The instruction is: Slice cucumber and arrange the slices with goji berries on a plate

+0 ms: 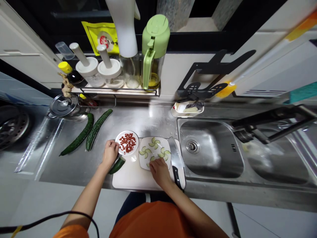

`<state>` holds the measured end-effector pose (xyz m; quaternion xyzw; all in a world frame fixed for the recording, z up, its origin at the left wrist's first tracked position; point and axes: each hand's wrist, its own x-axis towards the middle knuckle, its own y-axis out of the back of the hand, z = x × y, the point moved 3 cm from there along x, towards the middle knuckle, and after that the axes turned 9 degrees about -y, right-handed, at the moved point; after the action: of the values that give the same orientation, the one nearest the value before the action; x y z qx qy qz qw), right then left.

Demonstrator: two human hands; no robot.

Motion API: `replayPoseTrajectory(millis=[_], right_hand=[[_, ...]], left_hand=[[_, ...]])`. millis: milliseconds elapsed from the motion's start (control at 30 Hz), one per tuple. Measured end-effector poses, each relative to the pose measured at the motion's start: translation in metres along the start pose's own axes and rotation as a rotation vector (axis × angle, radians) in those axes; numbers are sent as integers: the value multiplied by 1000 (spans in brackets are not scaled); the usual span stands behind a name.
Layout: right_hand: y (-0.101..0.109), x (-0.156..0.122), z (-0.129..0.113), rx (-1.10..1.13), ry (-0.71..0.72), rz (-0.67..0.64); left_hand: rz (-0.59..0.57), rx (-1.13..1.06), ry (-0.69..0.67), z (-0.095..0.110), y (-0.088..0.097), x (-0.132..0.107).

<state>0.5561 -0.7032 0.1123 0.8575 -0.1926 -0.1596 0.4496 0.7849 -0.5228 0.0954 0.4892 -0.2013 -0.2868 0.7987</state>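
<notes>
My left hand (110, 152) is closed at the left rim of a small round plate (119, 151) that holds scattered small dark-red pieces (127, 143). Over the near part of a squarish white plate (142, 163), my right hand (160, 169) has its fingers pinched downward; what they hold, if anything, is hidden. Thin cucumber slices (155, 142) lie on that plate in pinwheel clusters, one partly covered by my fingers. A cut piece of cucumber (117, 165) rests beside my left wrist. Both plates sit on a white cutting board (133, 180), and a kitchen knife (176, 158) lies along its right side.
Two whole cucumbers (99, 129) lie on the steel counter at left, near a lidded pot (63, 104). A rack (119, 90) with jars and a green oil bottle (155, 49) stands behind. To the right are a sink (213, 148) and a dark faucet (269, 122).
</notes>
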Motion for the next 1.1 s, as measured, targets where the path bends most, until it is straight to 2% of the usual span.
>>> replayPoseTrajectory(millis=[167, 333, 500, 633, 733, 833, 967, 1100], right_hand=[[1, -2, 2, 7, 5, -3], [2, -2, 3, 12, 14, -8], [4, -1, 6, 33, 7, 1], [5, 1, 8, 24, -3, 4], [3, 5, 10, 13, -16, 3], [1, 10, 12, 9, -20, -3], [-3, 17, 14, -5, -24, -1], [-7, 26, 15, -14, -27, 15]], left_hand=[[-45, 129, -71, 7, 2, 2], [-34, 107, -10, 8, 2, 7], [85, -50, 116, 13, 7, 0], [188, -188, 147, 33, 8, -16], [216, -310, 110, 57, -3, -28], [224, -385, 57, 82, -21, -36], [249, -341, -55, 111, -44, -37], [224, -265, -95, 124, -61, -35]])
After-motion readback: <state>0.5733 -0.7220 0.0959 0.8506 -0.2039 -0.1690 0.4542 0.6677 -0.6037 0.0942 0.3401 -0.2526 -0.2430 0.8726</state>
